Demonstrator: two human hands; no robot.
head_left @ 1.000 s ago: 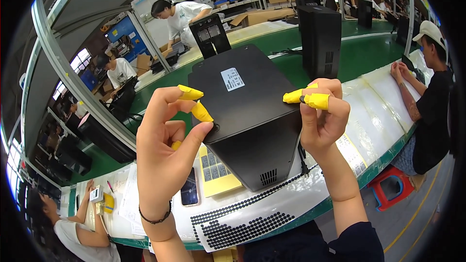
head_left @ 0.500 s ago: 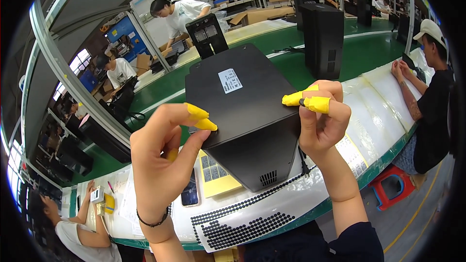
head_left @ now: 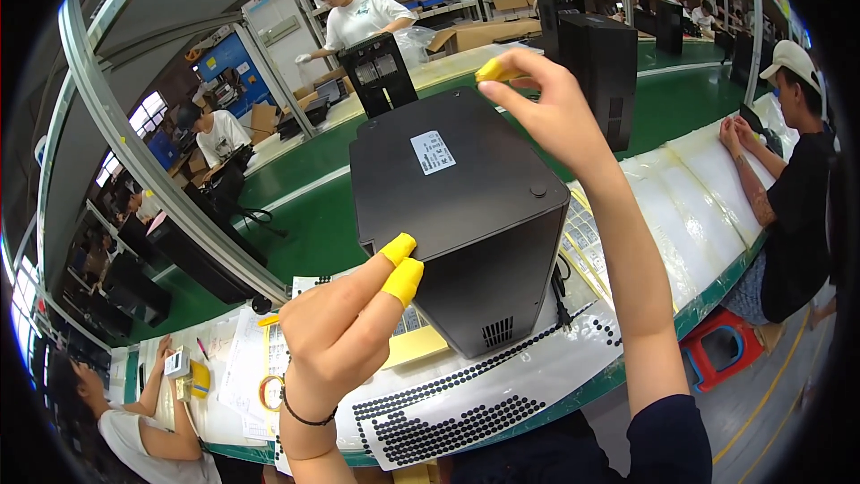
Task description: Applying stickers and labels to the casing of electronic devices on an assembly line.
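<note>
A black computer case (head_left: 488, 161) lies with a labelled panel upward, its white label (head_left: 433, 153) near the middle. My left hand (head_left: 336, 327) is at the near left corner, its two yellow-covered fingers stretched out and slightly apart against the edge; its thumb is hidden. Over the far right corner is my right hand (head_left: 542, 103), thumb and yellow-covered fingertip pinched together; anything between them is too small to make out. One round black pad (head_left: 537, 191) sits at the near right corner. Below the case lies a white sheet of black round pads (head_left: 457, 426).
Behind the case runs a green conveyor (head_left: 313, 188) with other black cases, one tall case (head_left: 600, 81) to the right. A metal post (head_left: 152, 143) stands at left. Co-workers sit at both sides and stand beyond the belt. A red stool (head_left: 721, 350) is at right.
My right hand has moved from the near right corner, where a pad now shows, to the far right corner. My left hand has shifted lower, its fingers now straighter at the near left corner.
</note>
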